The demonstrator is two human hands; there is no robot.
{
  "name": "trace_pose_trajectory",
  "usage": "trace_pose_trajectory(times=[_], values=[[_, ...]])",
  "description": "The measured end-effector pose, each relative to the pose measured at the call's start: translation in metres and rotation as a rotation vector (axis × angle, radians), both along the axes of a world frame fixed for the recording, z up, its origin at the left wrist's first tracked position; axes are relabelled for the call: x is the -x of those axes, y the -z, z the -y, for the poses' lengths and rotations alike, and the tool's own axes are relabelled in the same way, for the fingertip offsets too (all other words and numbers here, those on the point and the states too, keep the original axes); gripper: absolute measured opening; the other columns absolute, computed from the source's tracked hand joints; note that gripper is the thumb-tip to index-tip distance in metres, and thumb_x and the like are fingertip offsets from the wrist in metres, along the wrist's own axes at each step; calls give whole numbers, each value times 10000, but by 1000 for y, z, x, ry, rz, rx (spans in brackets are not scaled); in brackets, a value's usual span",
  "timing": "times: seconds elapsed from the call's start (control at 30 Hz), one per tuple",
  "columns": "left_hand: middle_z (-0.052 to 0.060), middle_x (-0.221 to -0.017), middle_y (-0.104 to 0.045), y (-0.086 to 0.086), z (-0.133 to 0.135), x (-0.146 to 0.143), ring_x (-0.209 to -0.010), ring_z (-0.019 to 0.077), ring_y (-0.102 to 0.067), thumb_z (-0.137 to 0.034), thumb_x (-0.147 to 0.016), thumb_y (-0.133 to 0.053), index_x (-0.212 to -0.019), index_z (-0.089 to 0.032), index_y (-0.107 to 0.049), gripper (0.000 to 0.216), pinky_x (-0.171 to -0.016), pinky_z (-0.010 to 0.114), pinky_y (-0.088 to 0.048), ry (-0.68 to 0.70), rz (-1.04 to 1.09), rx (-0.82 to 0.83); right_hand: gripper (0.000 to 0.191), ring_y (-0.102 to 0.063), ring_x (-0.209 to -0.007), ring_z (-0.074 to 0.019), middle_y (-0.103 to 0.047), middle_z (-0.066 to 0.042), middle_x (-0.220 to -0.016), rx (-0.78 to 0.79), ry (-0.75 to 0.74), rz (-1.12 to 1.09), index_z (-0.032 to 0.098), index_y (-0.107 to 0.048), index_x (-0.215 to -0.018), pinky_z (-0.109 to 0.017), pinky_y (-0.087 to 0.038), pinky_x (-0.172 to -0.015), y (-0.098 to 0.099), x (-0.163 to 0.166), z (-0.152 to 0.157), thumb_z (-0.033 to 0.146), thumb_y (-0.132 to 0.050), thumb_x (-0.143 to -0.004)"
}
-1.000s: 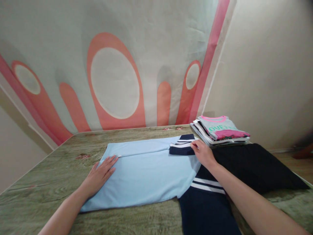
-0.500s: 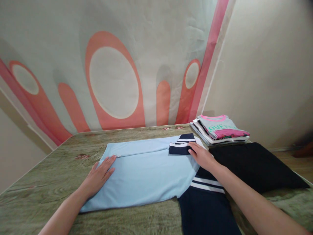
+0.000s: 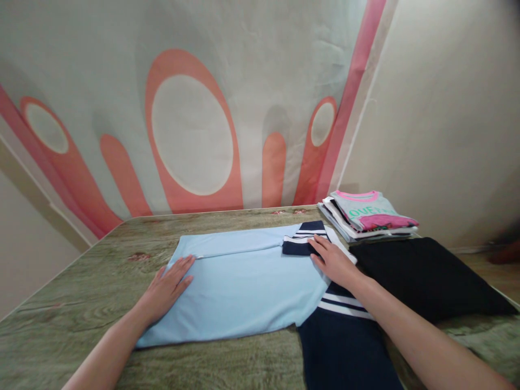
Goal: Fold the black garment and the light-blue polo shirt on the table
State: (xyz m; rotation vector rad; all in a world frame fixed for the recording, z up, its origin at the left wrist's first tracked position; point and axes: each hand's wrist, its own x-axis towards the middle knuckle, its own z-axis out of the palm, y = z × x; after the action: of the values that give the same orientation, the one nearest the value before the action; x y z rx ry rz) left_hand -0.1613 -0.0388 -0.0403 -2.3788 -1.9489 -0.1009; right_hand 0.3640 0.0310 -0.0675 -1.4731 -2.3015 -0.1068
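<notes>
A light blue zip-front jacket lies flat on the table, its zip line running across it. Its dark navy sleeve with white stripes hangs toward me at the right. My left hand rests flat near the jacket's left edge, by the zip's end, fingers extended. At the other end, my right hand lies with fingers stretched over a folded navy and white striped part. Part of the jacket's right side is hidden under that hand and forearm.
Several folded shirts, the top one grey and pink, form a stack at the table's back right corner. A black folded garment lies in front of it. The wood-patterned table meets a wall with a coral design.
The view has shifted very slightly. Both hands stay nearly in place on the jacket, the right hand's fingers lying a touch lower on the striped part.
</notes>
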Motion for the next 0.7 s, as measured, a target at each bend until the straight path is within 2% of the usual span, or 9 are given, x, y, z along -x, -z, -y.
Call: trace_pose_trajectory(times=[0.23, 0.33, 0.53, 0.7], values=[[97, -1444, -466, -3, -3, 2, -1309, 237, -450, -492, -966, -325, -1421, -186, -428, 558, -1108, 403, -325, -8, 28, -167, 478, -412, -1327, -304, -392, -127, -1490, -21, -6, 37, 208, -463, -1405, -485, -394, -1053, 0, 0, 0, 349, -411, -951], [91, -1491, -411, -2, -3, 4, -1342, 245, -413, -489, -965, -324, -1430, -192, -417, 559, -1108, 408, -327, -9, 18, -184, 478, -415, -1324, -304, -392, -126, -1490, -22, -4, 39, 210, -463, -1404, -482, -397, -1048, 0, 0, 0, 353, -409, -952], [76, -1540, -335, 6, -5, 8, -1402, 252, -325, -484, -978, -260, -1473, -205, -343, 575, -1099, 484, -316, -73, -46, -85, 476, -412, -1327, -301, -389, -118, -1494, -16, 5, 35, 215, -465, -1403, -478, -393, -1052, -2, 1, 3, 357, -410, -952], [78, -1540, -334, 9, -6, 12, -1404, 243, -322, -475, -973, -274, -1476, -199, -340, 578, -1104, 463, -308, -64, -48, -89, 473, -413, -1326, -298, -402, -119, -1483, -41, -5, 27, 214, -469, -1400, -477, -395, -1054, -1, 1, 2, 347, -413, -950]])
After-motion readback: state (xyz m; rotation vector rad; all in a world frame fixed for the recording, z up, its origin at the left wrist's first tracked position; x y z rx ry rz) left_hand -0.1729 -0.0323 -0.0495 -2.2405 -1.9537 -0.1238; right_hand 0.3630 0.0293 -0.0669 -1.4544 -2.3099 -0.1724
